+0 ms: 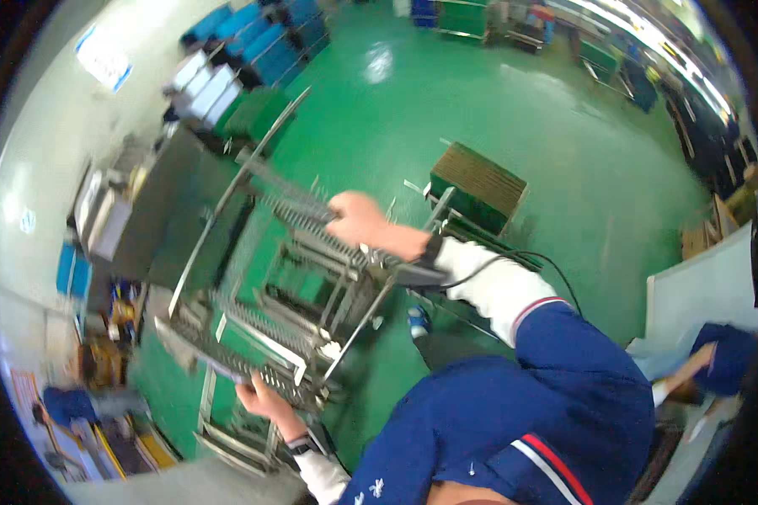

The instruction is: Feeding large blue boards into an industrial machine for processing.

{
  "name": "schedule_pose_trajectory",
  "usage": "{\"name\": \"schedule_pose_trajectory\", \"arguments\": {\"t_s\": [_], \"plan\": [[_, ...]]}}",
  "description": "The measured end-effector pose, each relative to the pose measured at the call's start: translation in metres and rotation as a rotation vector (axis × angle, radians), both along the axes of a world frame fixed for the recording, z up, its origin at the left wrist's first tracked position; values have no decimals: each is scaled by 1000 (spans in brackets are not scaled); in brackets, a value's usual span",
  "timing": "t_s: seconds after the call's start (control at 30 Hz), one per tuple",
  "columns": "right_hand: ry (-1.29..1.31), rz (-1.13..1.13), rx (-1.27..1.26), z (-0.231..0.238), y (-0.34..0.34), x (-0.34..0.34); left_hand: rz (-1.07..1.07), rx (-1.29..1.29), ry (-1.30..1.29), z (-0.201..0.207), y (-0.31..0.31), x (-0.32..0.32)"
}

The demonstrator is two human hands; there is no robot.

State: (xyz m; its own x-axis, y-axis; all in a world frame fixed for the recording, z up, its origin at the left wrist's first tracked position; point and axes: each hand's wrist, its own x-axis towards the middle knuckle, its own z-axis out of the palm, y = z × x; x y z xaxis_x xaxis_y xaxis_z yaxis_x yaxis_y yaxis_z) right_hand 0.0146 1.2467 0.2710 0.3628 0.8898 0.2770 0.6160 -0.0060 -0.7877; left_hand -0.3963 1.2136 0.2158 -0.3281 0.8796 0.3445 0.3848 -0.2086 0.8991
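Head view: the metal rack [320, 259] stands ahead of us, our right hand [362, 223] closed over its far rail [290, 186], our left hand [265, 398] curled on its near rail [198, 345]; both rails slant down rightward, running past each grip either way, tightness unclear

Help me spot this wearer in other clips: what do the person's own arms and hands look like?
The left hand and right hand are bare, each with a dark band at the wrist. White sleeves cover the forearms. Over the right one sits a navy sleeve edged in red and white. A thin black cable loops by that arm.
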Motion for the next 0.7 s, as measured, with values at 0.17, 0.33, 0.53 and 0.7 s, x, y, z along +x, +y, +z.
{"name": "schedule_pose_trajectory", "arguments": {"t_s": [0.17,0.33,0.53,0.7], "plan": [[-87,80,31,-53,155,-22,107,-86,85,-63,83,-21],[-33,124,-232,-126,178,-21,11,-434,101,-120,116,-20],[-50,43,-368,-175,152,-17,-172,-714,175,-193,149,-73],[5,-223,-263,-181,43,1,-231,-1006,168,-154,163,-63]]}}
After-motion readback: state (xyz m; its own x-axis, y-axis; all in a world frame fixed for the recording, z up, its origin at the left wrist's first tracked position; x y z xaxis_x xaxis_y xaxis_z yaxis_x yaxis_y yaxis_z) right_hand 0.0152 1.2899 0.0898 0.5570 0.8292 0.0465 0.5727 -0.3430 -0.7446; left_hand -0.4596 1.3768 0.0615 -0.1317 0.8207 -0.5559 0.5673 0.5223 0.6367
